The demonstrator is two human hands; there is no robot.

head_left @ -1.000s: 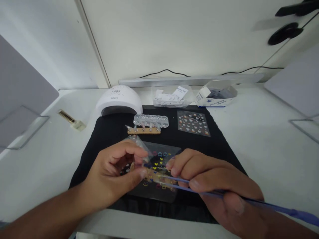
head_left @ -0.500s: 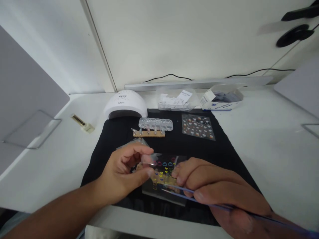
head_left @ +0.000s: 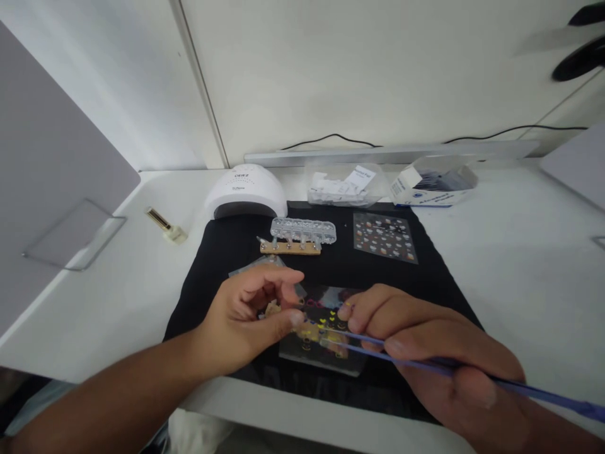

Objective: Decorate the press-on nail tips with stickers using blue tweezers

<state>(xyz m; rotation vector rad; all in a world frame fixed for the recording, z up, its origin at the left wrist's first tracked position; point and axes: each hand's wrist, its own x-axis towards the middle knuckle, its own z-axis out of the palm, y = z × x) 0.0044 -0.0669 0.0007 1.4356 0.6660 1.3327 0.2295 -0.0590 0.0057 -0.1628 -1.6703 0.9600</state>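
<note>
A clear sticker sheet (head_left: 326,320) with yellow hearts and small coloured outlines spans the gap between my hands. My left hand (head_left: 250,306) holds its left edge between thumb and bent fingers, the index finger raised above. Purple-blue tweezers (head_left: 401,358) are gripped in my right hand (head_left: 439,343), their slightly parted tips over the sheet. The right index fingertip is at the sheet's right edge. Beneath lies a glossy flat packet (head_left: 326,364) on the black mat (head_left: 208,265). Behind the left fingers a tan piece (head_left: 271,309) shows in part.
Behind the hands are a nail tip stand (head_left: 290,249), a clear compartment case (head_left: 302,229) and another sticker sheet (head_left: 385,236). Farther back stand a white nail lamp (head_left: 248,192), a tub of packets (head_left: 347,186) and a box (head_left: 430,186). A polish bottle (head_left: 167,227) lies left.
The view has shifted a little, so everything sits slightly farther right. The sticker sheet has tilted flatter between my hands. Both hands keep their holds.
</note>
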